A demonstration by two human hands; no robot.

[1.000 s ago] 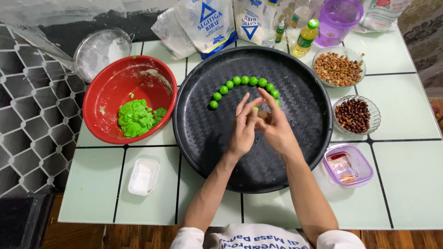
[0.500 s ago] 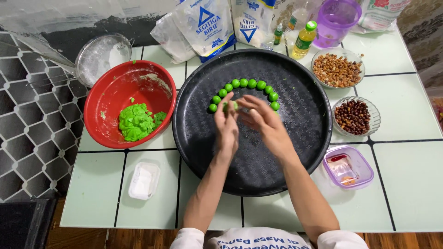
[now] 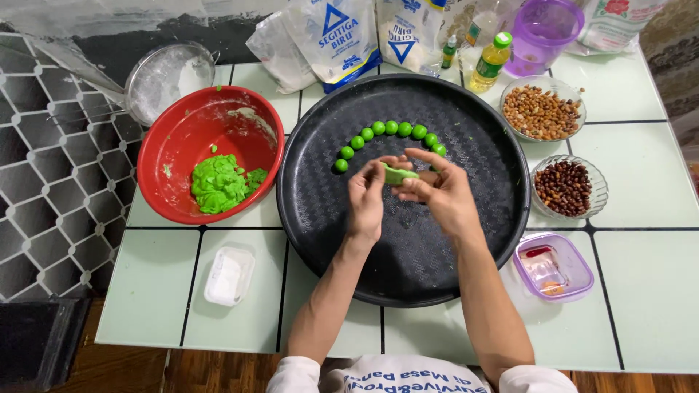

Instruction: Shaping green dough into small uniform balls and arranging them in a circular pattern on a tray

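Both hands rose off the tray since half a second ago | left hand (image 3: 366, 198) and right hand (image 3: 437, 191) pinch dough piece (image 3: 398, 174) above tray (image 3: 320, 218) | I judge sticky dough may tear or drop onto balls (image 3: 386, 129)

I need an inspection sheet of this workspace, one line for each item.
Surface: pale green tiled table.
Job's things: flattened green dough piece held over black round tray; arc of green balls on it; green dough in red bowl.
Clutter: two bowls of nuts, flour bags, small bottles, purple container, white tub, sieve.
Hands: left hand and right hand pinch the piece.
Cables: nothing seen.
Surroundings: white lattice, wooden floor.
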